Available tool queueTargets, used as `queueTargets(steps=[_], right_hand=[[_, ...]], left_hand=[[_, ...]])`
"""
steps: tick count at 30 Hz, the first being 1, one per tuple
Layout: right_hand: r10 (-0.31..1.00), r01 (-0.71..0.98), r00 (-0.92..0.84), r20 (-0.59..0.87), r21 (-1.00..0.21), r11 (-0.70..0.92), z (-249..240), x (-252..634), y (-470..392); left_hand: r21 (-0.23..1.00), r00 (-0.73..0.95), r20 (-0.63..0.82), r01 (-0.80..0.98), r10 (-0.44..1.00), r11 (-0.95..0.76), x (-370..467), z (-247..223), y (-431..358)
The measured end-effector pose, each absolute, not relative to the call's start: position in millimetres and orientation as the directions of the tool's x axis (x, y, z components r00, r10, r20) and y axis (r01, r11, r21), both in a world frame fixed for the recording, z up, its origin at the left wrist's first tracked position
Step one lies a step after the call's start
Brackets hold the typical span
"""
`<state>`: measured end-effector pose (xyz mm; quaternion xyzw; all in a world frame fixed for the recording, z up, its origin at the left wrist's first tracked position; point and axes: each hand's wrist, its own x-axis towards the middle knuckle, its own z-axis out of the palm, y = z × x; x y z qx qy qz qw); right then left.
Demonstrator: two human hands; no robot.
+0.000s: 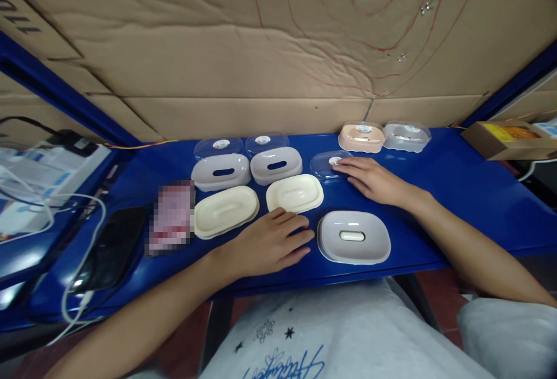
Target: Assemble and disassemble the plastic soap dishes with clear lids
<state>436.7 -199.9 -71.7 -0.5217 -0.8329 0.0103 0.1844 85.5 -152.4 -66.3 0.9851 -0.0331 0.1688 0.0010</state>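
Observation:
My right hand rests its fingertips on a clear plastic lid with a round label, lying on the blue table. Fingers loosely spread, my left hand hovers at or on the table just in front of a cream oval tray; it holds nothing. To its right sits a pale grey soap dish with a cream piece showing through its slot. Another cream tray lies on the left. Behind the trays stand two grey slotted dishes, one left and one right.
Two more clear lids lie at the back. A peach soap box and a grey one stand lidded near the cardboard wall. A black phone with a white cable is at left. An open carton sits right.

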Motion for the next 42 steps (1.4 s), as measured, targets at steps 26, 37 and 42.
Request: queueTargets(steps=[26,37,42], right_hand=[[0.886,0.868,-0.382,0.262,-0.228,0.442,-87.7,420.9,-171.6],[0.884,0.863,-0.349,0.310,-0.261,0.433,-71.0,413.5,-154.1],[0.894,0.758,-0.436,0.102,-0.494,0.426,-26.3,408.5,-221.0]], left_hand=[[0.021,0.954,0.295,-0.066,-0.056,-0.998,87.0,-70.4,-150.8],[0.137,0.943,0.334,-0.036,0.012,-0.990,87.7,-75.7,-150.2],[0.310,0.914,0.399,-0.058,0.075,-0.949,90.0,-80.4,-160.5]])
